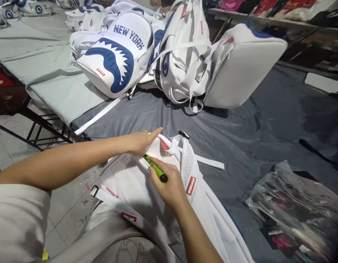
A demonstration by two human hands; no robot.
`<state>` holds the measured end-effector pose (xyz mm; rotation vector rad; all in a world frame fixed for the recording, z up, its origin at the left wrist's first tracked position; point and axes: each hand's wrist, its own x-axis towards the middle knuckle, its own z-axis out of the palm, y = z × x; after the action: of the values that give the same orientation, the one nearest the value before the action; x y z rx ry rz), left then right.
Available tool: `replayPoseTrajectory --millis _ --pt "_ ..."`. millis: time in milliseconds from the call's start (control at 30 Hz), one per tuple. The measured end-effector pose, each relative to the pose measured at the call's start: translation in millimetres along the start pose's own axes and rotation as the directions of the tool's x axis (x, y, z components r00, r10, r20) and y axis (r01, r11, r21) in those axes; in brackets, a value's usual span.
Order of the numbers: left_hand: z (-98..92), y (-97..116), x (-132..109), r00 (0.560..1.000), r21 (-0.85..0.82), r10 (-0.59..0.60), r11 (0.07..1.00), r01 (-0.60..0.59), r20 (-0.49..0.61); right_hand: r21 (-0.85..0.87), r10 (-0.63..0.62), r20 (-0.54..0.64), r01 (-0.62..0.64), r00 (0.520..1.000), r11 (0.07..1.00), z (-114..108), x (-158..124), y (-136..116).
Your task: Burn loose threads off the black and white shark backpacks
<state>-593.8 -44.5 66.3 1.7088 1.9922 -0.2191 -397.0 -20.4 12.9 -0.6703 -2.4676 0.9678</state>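
A white backpack (155,182) lies across my lap and the table edge, its perforated back panel and straps facing up. Red label patches sit on both shoulder straps. My left hand (140,142) grips the far edge of the backpack, one finger stretched out to the right and the others partly hidden by the fabric. In my right hand (170,182) is a slim green marker-like tool (156,170) with a dark end. Its far tip meets the bag's seam close to my left hand; the exact contact is too small to make out.
White backpacks with blue shark-mouth prints (111,62) are piled along the back of the dark-covered table (267,120). A clear plastic bag (295,204) with mixed items lies at right. A pale-covered table (54,87) adjoins at left. Shelves (267,18) stand behind.
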Motion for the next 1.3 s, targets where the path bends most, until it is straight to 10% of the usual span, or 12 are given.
replayPoseTrajectory --millis 1300 --pt "6.8 0 4 0.998 0.002 0.019 1.0 -0.019 -0.057 0.024 -0.005 -0.004 0.005 1.0 1.0 0 4 -7"
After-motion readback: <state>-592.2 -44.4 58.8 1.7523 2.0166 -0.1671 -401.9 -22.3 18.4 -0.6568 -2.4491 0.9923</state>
